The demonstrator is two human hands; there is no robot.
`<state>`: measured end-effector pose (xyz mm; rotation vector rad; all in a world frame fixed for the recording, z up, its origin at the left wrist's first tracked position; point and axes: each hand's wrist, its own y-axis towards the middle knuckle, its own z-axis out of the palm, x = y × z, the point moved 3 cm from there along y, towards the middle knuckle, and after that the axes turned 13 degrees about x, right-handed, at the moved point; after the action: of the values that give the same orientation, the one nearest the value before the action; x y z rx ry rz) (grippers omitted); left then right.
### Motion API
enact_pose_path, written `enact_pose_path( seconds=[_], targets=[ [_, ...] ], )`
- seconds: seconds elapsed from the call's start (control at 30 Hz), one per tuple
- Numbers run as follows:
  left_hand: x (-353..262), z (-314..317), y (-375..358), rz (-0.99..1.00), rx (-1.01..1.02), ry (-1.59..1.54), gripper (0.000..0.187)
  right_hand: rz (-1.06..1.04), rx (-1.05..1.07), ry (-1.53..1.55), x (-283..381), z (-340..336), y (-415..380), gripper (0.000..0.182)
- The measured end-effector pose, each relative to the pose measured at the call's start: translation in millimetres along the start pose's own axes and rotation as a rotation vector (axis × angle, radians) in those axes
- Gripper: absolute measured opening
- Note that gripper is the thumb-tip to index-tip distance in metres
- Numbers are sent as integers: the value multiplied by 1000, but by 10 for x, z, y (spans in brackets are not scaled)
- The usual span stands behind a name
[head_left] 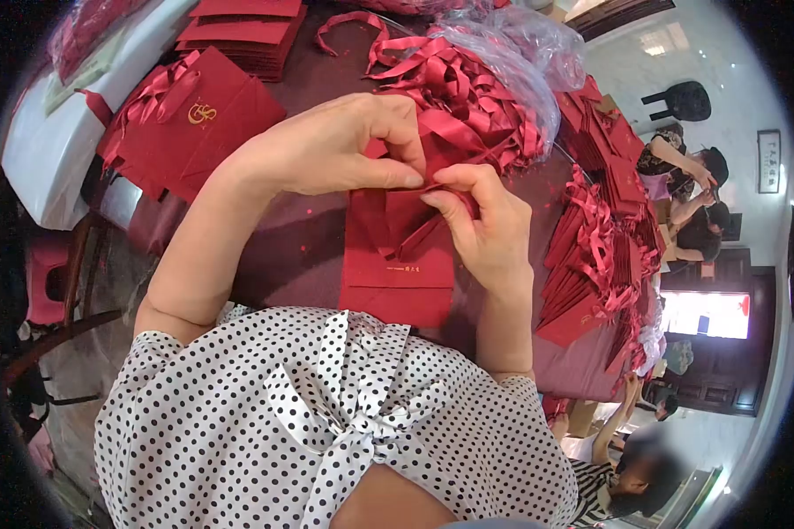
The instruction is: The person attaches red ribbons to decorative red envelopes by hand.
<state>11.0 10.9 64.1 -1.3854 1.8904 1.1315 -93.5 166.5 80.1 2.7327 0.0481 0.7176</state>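
Left hand [353,145], reaching in from the left of the frame, has thumb and forefinger pressed together in a tight pinch, apparently on a strip of red ribbon [398,247]; just beside it, right of centre, the right hand [488,220] pinches in the same way, the two sets of fingertips almost meeting. Whether a paper edge is caught too is hidden. Below the fingertips, at mid-frame, a red paper gift bag [384,274] lies flat, its long axis running up and down the picture, upper end at the pinch, lower end by the wearer's polka-dot blouse [229,406]. Both hands are about equally near that upper end, the left slightly higher in the frame. Under the bag is a maroon tablecloth [282,260]. Farther up, at upper centre, are a heap of loose red ribbons [472,101] and clear plastic wrap [543,44]. Upper left, a bag with a gold monogram [238,123] lies below a stack of red bags [238,35]; beribboned bags [578,309] crowd the table's right side. Farthest off, at the right edge, are other people [675,155] and a dark wooden door [719,379]
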Motion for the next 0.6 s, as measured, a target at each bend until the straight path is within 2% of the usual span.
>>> enact_pose_path(
  seconds=[0.2, 0.3, 0.33, 0.37, 0.4, 0.43, 0.47, 0.5, 0.57, 0.6],
  targets=[
    [28, 65, 33, 35, 45, 21, 16, -42, 14, -7, 13, 37, 9, 16],
    [-20, 93, 40, 64, -46, 100, 18, -20, -17, -126, 109, -69, 4, 15],
    [-36, 91, 31, 121, -96, -2, 17, 11, -57, -198, 145, -127, -12, 15],
    [-47, 78, 24, 179, -144, -104, 17, -45, -88, -171, 181, -162, -27, 17],
    [-95, -35, -28, 111, -186, -75, 16, -45, -90, -172, 185, -190, -49, 17],
    [-84, -159, -89, 30, -257, -218, 14, -51, -78, -124, 180, -218, -73, 17],
    [9, -255, -123, 58, -316, -343, 15, -57, -66, -75, 179, -246, -100, 18],
    [89, -274, -132, 58, -318, -460, 13, 14, -21, -7, 163, -272, -127, 17],
    [206, -127, -29, 27, -304, -643, 12, -7, -16, -21, 162, -291, -114, 17],
    [257, -61, 25, 31, -205, -638, 10, -29, -8, -38, 168, -294, -108, 17]
  ],
)
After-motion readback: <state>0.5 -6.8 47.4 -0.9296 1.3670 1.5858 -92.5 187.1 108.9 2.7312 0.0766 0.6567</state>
